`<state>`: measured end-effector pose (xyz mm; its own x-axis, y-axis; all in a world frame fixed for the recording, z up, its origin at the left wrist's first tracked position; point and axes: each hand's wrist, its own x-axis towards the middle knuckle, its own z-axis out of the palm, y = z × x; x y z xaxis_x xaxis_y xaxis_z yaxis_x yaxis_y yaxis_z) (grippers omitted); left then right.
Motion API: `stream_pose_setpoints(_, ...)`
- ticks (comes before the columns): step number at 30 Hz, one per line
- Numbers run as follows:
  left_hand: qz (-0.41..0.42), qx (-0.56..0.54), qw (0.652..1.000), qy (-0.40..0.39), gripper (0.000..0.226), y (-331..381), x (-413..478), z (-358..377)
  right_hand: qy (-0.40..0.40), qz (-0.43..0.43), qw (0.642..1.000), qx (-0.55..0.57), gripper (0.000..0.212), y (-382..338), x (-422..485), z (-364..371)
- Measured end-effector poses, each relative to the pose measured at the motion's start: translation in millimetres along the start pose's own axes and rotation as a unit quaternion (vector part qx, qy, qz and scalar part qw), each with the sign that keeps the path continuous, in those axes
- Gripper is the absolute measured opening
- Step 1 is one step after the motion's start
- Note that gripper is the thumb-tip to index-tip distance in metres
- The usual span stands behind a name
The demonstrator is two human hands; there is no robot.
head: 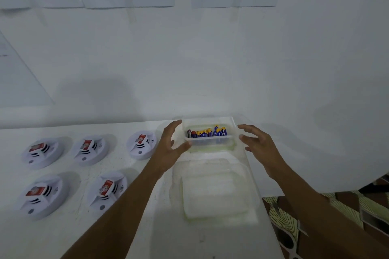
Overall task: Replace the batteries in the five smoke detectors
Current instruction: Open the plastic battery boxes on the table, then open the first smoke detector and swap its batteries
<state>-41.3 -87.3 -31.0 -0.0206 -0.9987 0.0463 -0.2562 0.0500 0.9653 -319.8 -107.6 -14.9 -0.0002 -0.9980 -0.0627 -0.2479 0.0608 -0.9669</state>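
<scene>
Several white round smoke detectors with red labels lie on the white table, among them one at the back and one at the front. At the table's far right a clear plastic tub holds several blue-and-yellow batteries. My left hand is beside the tub's left end with fingers spread, its thumb near the tub's front left corner. My right hand hovers just right of the tub with fingers spread, holding nothing.
A second, larger clear plastic container lies on the table in front of the tub. A white wall with papers taped to it rises behind the table. A patterned floor shows past the table's right edge.
</scene>
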Motion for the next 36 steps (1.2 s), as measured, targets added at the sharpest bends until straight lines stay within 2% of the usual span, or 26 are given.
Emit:
stream_pose_setpoints(4,0.009,-0.01,1.0,0.009,0.053,-2,-41,1,-0.005,-0.025,1.0,0.014,0.023,7,-41,-2)
stream_pose_setpoints(14,0.024,0.009,1.0,-0.001,0.04,-18,-114,10,0.003,-0.019,0.997,0.07,0.026,35,-109,3)
stream_pose_setpoints(20,-0.003,-0.001,1.0,-0.018,0.045,-16,-112,15,0.008,-0.021,0.995,0.099,0.025,32,-107,10)
stream_pose_setpoints(25,-0.007,0.0,1.0,0.001,0.046,-12,-91,20,0.009,-0.016,0.992,0.123,0.022,24,-88,11)
stream_pose_setpoints(28,-0.008,0.014,1.0,-0.003,0.05,-13,-85,20,0.004,-0.028,0.998,0.064,0.019,25,-79,9)
stream_pose_setpoints(31,0.016,0.046,0.999,0.022,0.045,-8,-89,18,0.033,-0.059,0.997,-0.028,0.023,21,-78,12)
stream_pose_setpoints(33,0.046,0.075,0.995,0.053,0.048,0,-92,9,0.069,-0.107,0.989,-0.074,0.024,12,-80,16)
stream_pose_setpoints(36,0.098,0.16,0.979,0.083,0.052,7,-97,-21,0.091,-0.223,0.962,-0.132,0.029,-6,-88,30)
